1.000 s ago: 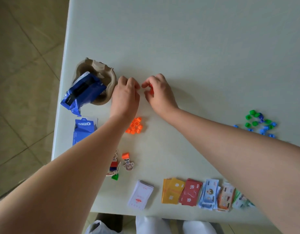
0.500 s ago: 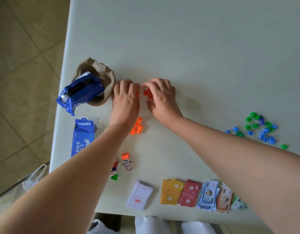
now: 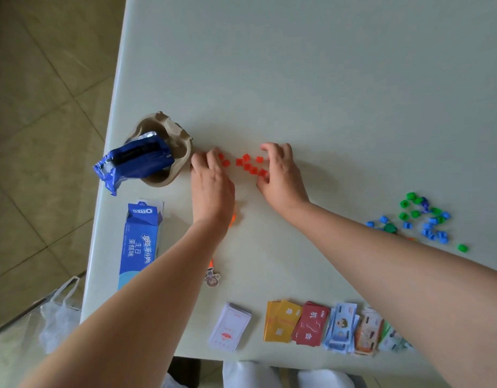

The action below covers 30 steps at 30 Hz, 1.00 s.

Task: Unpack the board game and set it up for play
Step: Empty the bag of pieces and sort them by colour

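Pale bench [image 3: 325, 79] carries sorted cards [image 3: 311, 323] and blue-green pieces [image 3: 426, 219]. Left hand [image 3: 211, 186] and right hand [image 3: 281, 175] lie open, flanking scattered red pieces [image 3: 247, 165]. Sorting appears partly done; no board shows yet.

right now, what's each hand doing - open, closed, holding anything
Left hand: open, fingers flat beside the red pieces.
Right hand: open, fingers loosely curved against them, gripping nothing.

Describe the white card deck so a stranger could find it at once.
Look along the near edge of the pale green table, where card piles lie in a row. The white-backed card deck is the leftmost pile, a gap apart from the yellow cards. It alone is white, with a small red mark.
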Motion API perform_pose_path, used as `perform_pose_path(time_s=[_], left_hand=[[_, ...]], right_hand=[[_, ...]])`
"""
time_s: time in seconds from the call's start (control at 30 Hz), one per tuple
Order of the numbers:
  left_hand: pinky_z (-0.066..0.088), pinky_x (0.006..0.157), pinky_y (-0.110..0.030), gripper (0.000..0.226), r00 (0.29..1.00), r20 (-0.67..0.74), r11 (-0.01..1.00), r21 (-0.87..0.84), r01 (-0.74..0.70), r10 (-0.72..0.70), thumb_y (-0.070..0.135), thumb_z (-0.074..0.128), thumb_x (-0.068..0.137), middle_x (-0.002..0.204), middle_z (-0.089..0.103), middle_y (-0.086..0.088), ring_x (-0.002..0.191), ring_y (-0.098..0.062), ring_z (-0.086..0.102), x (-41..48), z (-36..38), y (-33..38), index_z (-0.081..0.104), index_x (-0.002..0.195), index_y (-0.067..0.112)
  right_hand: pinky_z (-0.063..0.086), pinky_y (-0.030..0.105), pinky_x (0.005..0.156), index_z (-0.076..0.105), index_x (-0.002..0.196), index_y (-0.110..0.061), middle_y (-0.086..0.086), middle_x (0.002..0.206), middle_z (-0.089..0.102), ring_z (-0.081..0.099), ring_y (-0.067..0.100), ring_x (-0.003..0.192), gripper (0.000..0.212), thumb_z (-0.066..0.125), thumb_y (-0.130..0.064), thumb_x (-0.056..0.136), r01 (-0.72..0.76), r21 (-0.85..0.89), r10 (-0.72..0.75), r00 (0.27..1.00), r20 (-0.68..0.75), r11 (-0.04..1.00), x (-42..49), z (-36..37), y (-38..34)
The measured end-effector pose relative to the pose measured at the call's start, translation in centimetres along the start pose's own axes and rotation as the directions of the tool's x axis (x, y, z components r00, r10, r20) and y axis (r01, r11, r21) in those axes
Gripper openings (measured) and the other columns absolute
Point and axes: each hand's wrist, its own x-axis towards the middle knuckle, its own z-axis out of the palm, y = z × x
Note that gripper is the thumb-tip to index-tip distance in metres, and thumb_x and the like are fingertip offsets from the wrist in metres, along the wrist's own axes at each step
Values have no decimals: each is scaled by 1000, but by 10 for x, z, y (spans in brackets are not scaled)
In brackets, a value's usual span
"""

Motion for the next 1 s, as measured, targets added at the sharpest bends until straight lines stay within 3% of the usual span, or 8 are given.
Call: perform_pose_path(time_s=[0.13,0.3,0.53,0.7,0.8,1.0], left_hand=[[27,80,-13,45,999,-16,996,-74,-45,44,-12,46,82,118,44,-18,99,-30,50,5,0,1,53,123,4],[43,82,-24,45,995,37,991,-98,-90,94,-4,56,83,116,45,-15,93,-25,53,4,-5,-4,56,126,9],[40,76,-22,47,990,69,992,-39,-124,126,-2,59,83,119,44,-14,90,-24,54,-1,-14,1,53,128,11],[46,75,-32,46,991,69,990,71,-123,118,-4,57,81,116,43,-15,96,-30,53,-13,-14,13,51,125,8],[47,77,-38,42,974,91,973,79,-216,208,-3,55,79,115,45,-17,97,-33,52,-25,-7,28,53,121,6],[46,75,-32,29,894,271,930,-13,-366,356,2,55,81,105,53,-6,93,-25,58,-70,28,87,64,105,15]], right_hand=[[48,44,89,53,124,-5,17,119,48,62,34,97,49,56,7,77,30,42,-31,999,21,999,9,8,-10],[50,44,83,62,116,-6,18,111,54,64,36,87,42,59,5,76,85,100,-91,994,57,991,8,11,-9],[48,40,89,62,119,-6,16,112,56,61,31,99,47,54,7,75,74,134,-78,997,23,988,-2,6,-8],[47,29,84,61,115,-6,13,109,54,60,19,90,42,53,7,75,35,138,-34,999,-13,990,-29,-16,15],[46,25,79,62,112,-7,9,106,56,54,10,77,37,54,5,78,-7,154,12,999,-31,988,-50,-34,36],[49,28,76,66,103,-12,1,97,67,53,8,69,23,53,-2,87,-112,172,131,986,-104,979,-104,-77,103]])
